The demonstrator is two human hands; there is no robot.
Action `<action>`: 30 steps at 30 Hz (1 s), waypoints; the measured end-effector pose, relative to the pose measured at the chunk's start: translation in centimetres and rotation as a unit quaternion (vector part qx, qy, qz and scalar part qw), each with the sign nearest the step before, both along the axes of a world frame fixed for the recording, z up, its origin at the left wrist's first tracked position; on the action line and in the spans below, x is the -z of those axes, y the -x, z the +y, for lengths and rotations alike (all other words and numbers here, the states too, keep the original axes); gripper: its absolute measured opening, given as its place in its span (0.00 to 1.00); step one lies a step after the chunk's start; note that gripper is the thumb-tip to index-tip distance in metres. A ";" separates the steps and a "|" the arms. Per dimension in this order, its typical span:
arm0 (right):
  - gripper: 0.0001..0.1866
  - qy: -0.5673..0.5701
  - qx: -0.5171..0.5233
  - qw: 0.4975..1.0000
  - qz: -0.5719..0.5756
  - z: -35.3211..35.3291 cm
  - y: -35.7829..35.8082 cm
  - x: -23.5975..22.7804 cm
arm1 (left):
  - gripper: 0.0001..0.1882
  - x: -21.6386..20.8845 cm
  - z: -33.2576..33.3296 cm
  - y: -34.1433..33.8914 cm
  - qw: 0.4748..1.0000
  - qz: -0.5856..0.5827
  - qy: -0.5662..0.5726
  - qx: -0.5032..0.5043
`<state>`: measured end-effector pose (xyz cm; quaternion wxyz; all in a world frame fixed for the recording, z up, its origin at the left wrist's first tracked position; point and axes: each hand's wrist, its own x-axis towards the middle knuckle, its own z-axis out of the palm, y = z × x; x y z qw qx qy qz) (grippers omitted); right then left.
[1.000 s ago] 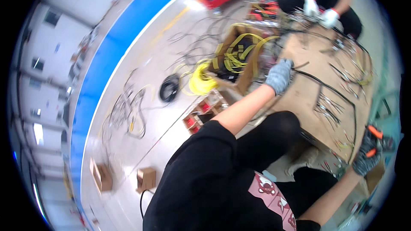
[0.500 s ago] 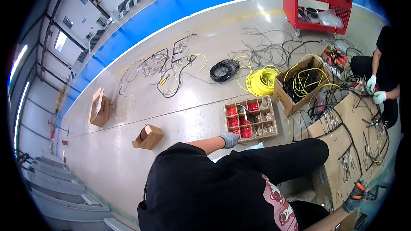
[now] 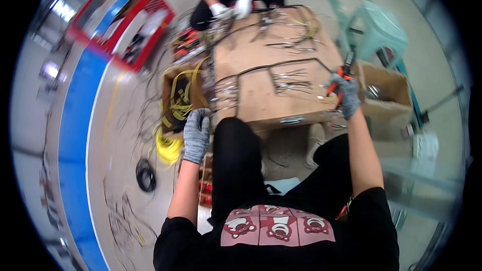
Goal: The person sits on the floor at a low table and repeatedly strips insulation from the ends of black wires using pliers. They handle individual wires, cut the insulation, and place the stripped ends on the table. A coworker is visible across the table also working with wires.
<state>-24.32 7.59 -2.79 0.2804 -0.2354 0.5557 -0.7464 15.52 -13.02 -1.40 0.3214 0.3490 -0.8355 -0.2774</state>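
Observation:
My right hand (image 3: 348, 96), in a grey glove, grips a pair of pliers (image 3: 344, 73) with orange handles and a dark head pointing up, at the right edge of a cardboard-covered work surface (image 3: 296, 103). On that surface lies a wire harness (image 3: 283, 64), a black cable with bundles of thin wires branching off. My left hand (image 3: 196, 138), also gloved in grey, is raised by the surface's near left corner. Its fingers are pressed together, and anything between them is too small to make out. Below it a compartment box (image 3: 206, 187) with red parts is partly hidden by my arm and thigh.
A co-worker's white-gloved hands (image 3: 232, 9) handle cables at the far edge. Left are a carton of cables (image 3: 168, 95), a yellow coil (image 3: 168, 148), a black coil (image 3: 145, 175) and a red cart (image 3: 135, 30). Right are an open carton (image 3: 384, 88) and a pale green stool (image 3: 379, 27).
The view has swung right toward the work surface. My left hand has left the compartment box and come up beside the surface's corner. My right hand still holds the pliers.

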 end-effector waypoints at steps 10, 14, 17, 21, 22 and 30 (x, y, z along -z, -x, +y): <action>0.09 -0.095 0.139 0.984 0.062 1.5 2.4 -2.4 | 0.12 2.9 0.0 25.7 0.958 -0.127 -0.091 0.238; 0.12 -0.157 0.134 0.976 0.067 0.5 3.5 -2.8 | 0.18 6.9 -2.5 31.1 0.937 -0.275 0.025 0.214; 0.13 -0.187 0.119 0.974 0.058 0.4 4.7 -2.5 | 0.16 9.2 -3.0 32.9 0.902 -0.350 0.045 0.249; 0.12 -0.197 0.106 0.973 0.058 0.0 5.1 -3.1 | 0.16 10.6 -5.4 34.6 0.876 -0.349 -0.107 0.316; 0.11 -0.199 0.102 0.973 0.062 -0.1 5.1 -3.4 | 0.16 10.6 -6.0 34.8 0.868 -0.343 -0.105 0.343; 0.10 -0.195 0.088 0.974 0.077 -0.9 5.4 -2.4 | 0.13 8.9 -4.5 35.6 0.804 -0.439 -0.050 0.397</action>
